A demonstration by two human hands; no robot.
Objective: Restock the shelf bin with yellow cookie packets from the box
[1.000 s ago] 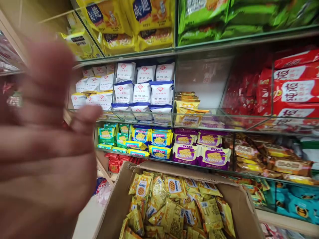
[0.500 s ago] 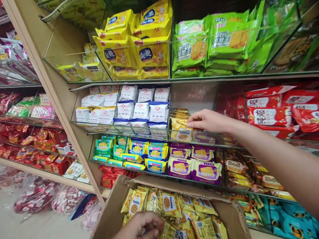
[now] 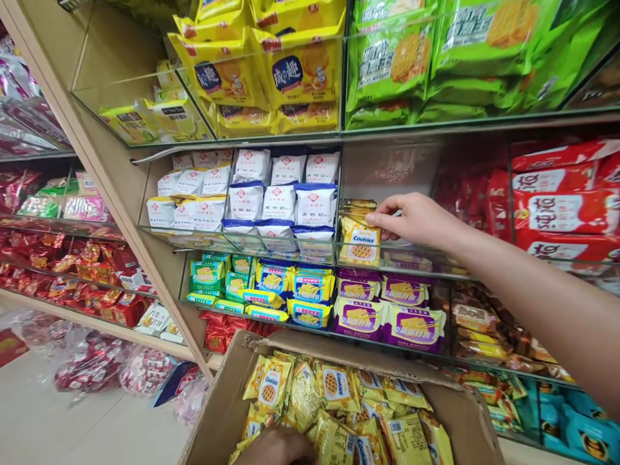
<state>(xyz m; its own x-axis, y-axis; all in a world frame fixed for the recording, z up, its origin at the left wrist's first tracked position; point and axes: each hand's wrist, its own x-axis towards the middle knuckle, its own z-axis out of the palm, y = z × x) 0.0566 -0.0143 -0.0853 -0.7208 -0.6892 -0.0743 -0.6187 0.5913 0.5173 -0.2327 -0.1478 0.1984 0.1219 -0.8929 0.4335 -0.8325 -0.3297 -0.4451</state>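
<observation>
My right hand reaches into a glass-fronted shelf compartment, thumb and fingers closed on the upper right corner of a yellow cookie packet. That packet stands upright at the front left of the compartment, with a stack of similar packets behind it. Low in the view, my left hand is down among yellow cookie packets in an open cardboard box. Its fingers are dark and mostly hidden, so I cannot see whether they hold anything.
White biscuit packets fill the compartment to the left; red packets are on the right. Purple soda biscuits sit one tier below. A glass shelf with yellow and green packets overhangs my right hand. Plastic bags lie on the floor.
The view has shifted closer to the shelf. My left hand has sunk lower into the box, its fingers now less visible. My right hand stays at the cookie packet, whose front is turned more squarely to me.
</observation>
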